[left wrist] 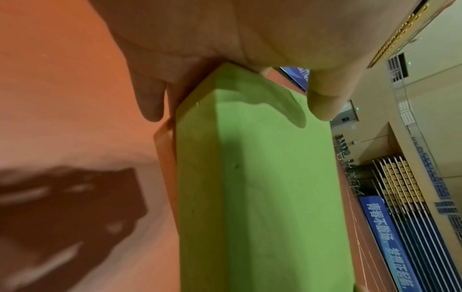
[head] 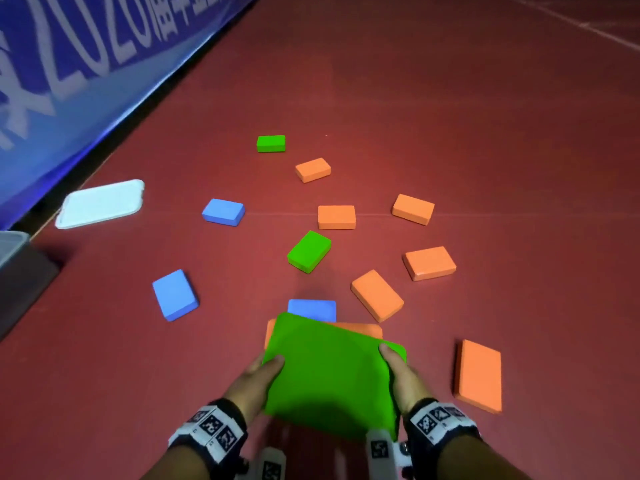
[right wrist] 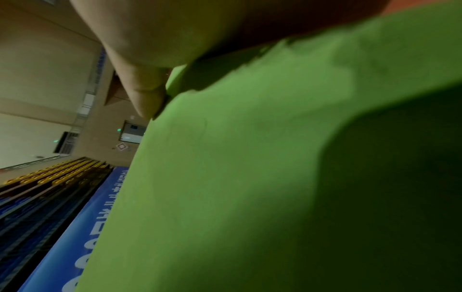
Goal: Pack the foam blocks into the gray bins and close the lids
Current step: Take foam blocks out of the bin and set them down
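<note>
Three green foam blocks: one far out (head: 271,143), one mid-floor (head: 309,251), one nearest (head: 332,372). Three blue foam blocks: one (head: 223,212), another (head: 175,295), a third (head: 311,308). Seven orange foam blocks: first (head: 313,170), second (head: 336,217), third (head: 412,209), fourth (head: 429,263), fifth (head: 377,295), sixth (head: 479,375), seventh (head: 363,329) – only an edge showing under the nearest green. One white lid (head: 100,203). One gray bin (head: 14,245), cut off at the left edge. Two hands – left hand (head: 258,379), right hand (head: 403,375).

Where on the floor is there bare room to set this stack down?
Bare floor lies left of the hands, between the near blue block and the gray bin. More lies far right, beyond the upright orange block. Straight ahead is crowded with scattered blocks, from the green block outward.
</note>
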`<state>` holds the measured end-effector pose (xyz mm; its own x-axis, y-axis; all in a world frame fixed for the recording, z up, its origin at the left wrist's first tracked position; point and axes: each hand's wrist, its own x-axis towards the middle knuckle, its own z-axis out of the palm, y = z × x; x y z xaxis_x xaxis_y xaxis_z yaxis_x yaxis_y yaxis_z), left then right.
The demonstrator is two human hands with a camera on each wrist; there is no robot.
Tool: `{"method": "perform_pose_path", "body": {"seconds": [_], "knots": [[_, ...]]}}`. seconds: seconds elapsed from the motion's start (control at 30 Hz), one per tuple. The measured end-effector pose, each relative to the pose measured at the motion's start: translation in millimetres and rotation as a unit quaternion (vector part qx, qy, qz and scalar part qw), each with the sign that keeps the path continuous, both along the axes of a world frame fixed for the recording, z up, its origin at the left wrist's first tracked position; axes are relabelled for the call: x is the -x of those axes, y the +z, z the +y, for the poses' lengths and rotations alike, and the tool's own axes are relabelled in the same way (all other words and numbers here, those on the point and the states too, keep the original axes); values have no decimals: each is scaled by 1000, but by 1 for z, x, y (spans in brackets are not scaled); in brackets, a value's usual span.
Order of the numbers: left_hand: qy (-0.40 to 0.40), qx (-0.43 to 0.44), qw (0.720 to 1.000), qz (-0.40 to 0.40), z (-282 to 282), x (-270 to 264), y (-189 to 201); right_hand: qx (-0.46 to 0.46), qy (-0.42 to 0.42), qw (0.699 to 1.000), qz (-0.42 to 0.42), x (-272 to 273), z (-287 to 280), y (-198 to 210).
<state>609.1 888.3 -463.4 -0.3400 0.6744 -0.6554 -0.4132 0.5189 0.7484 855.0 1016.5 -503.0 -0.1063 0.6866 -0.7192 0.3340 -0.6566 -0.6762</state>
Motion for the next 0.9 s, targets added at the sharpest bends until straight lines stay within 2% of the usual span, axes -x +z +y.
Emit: {"method": "perform_pose_path", "body": {"seconds": [0.07,0.17,0.27,0.33,0.4,0.57,0.67,0.73,0.83,0.9], "knots": [[-11,-1,1000,2,-18,-6,34,28,2,999,29,-6,-18,3],[-10,-22,999,27,-34,-8,73,59,6,996,71,2,-36,73],[6,-55,996,69,-53,-2,97,38,11,996,83,7,-48,124],[18,-95,992,79,-72,2,117,11,9,997,80,12,-59,143],[14,-122,989,78,-88,3,135,-32,-17,996,85,15,-63,144],[32,-153,982,110,-180,16,201,-54,2,993,102,40,-148,189],[42,-158,979,124,-244,39,239,-85,22,990,111,71,-191,199],[51,-147,976,155,-277,59,259,-85,67,988,113,97,-208,207],[103,-124,962,220,-327,101,270,-109,82,979,148,138,-242,254],[138,-124,957,223,-355,142,257,-135,123,970,159,158,-278,312]]}}
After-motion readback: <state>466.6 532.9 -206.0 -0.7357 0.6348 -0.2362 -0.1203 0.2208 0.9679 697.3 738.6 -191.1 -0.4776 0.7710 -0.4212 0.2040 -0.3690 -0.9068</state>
